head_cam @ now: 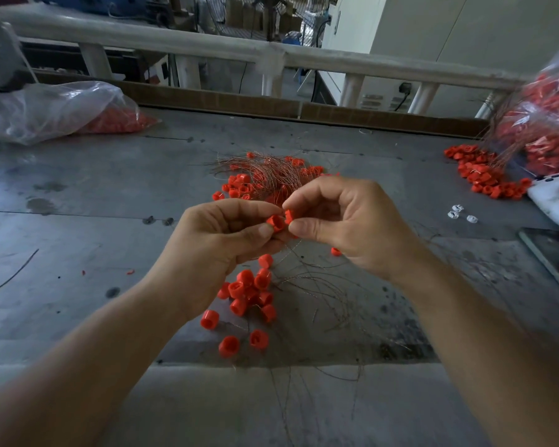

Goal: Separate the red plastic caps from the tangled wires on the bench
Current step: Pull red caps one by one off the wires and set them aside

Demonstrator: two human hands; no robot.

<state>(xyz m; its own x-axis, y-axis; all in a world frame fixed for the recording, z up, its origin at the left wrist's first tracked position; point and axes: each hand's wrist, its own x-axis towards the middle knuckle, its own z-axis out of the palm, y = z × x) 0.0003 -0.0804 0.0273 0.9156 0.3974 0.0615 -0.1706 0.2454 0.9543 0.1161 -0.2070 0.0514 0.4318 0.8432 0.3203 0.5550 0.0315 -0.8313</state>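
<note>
The red cap (276,222) hangs over mid-bench, pinched in your left hand (220,240); your right hand (346,227) pinches the neighbouring cap (289,216), likely to pull them apart. Loose caps (249,291) lie near, the wire tangle (265,169) farther.

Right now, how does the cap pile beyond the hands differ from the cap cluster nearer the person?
The far pile lies under a dense bundle of copper-coloured wires; the near cluster has only a few thin strands beside it. The far pile lies beyond the left hand and right hand, which pinch red caps; the near cluster lies nearer the person, with some caps scattered singly. Both are red plastic caps on the grey bench.
</note>
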